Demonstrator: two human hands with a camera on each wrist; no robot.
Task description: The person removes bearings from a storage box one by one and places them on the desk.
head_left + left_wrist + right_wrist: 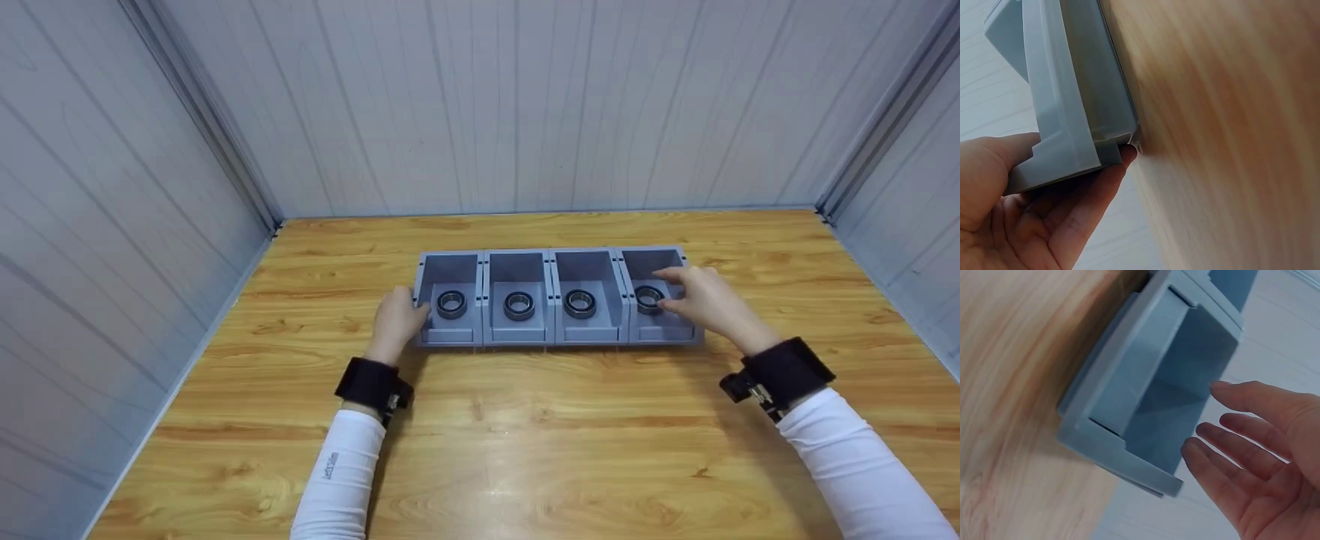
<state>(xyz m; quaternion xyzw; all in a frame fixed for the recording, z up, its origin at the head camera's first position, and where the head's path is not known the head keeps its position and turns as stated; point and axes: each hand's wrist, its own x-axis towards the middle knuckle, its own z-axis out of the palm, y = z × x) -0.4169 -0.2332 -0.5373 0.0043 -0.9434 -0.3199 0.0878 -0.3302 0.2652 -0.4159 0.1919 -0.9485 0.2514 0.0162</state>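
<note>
Four grey bins [519,336] stood side by side in one left-to-right row on the wood-grain table [495,435], tops open, each holding one dark-rimmed ring bearing. Leftmost bearing [451,315]: flat on the floor of the leftmost bin [448,337]. Second bearing [519,316]: flat in the next bin to the right. Third bearing [580,314]: in the third bin [589,334], toward its left side. Rightmost bearing [648,310]: in the rightmost bin [660,334], also toward the left side.

Left hand [397,319]: at the left end of the row, fingers grasping the end wall of the leftmost bin. Left wrist view: thumb on one face, the other fingers curled round the opposite side, one fingertip at the lower edge close to the table.

Right hand [712,300]: at the right end of the row, fingers released, thumb and fingers spread apart. In the head view, thumb and forefinger overlapped the rightmost bin, the thumb appearing just beside its bearing; could not tell whether they touched. Right wrist view: fingertips near the bin's rim.

Each wrist carried a black band [367,382]; white sleeves [862,457] covered both forearms. Pale panelled wall [480,112] rose beyond the table's far edge.
</note>
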